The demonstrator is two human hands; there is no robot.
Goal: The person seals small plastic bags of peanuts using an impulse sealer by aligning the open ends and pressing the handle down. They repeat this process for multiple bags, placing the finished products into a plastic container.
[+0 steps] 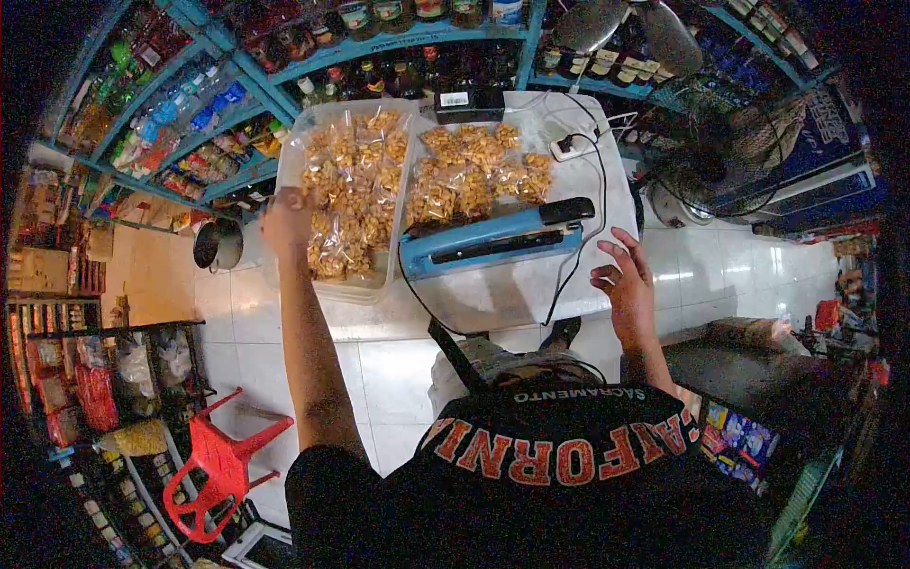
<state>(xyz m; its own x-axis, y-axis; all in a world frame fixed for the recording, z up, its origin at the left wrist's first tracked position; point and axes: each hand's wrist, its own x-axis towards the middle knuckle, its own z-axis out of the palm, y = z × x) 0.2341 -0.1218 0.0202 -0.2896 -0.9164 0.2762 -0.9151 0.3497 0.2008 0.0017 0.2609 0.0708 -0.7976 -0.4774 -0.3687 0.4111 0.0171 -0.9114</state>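
Observation:
My left hand (pixel 287 220) is at the left edge of a clear plastic tub (pixel 382 284), its fingers blurred. Inside the tub lie many small clear bags of brown snack pieces (pixel 351 180). More filled bags (pixel 474 171) are spread on the white table (pixel 592 294) to the right of the tub. A blue sealer with a black handle (pixel 502 239) lies across the table in front of those bags. My right hand (pixel 626 266) hovers by the table's right edge, right of the sealer, with its fingers apart and nothing in them.
A black box (pixel 469 104) and a white power strip (pixel 573 146) with cables are at the table's back. A fan (pixel 711 152) stands behind on the right. Stocked shelves surround the table. A red stool (pixel 218 465) and a dark pot (pixel 218 245) are at left.

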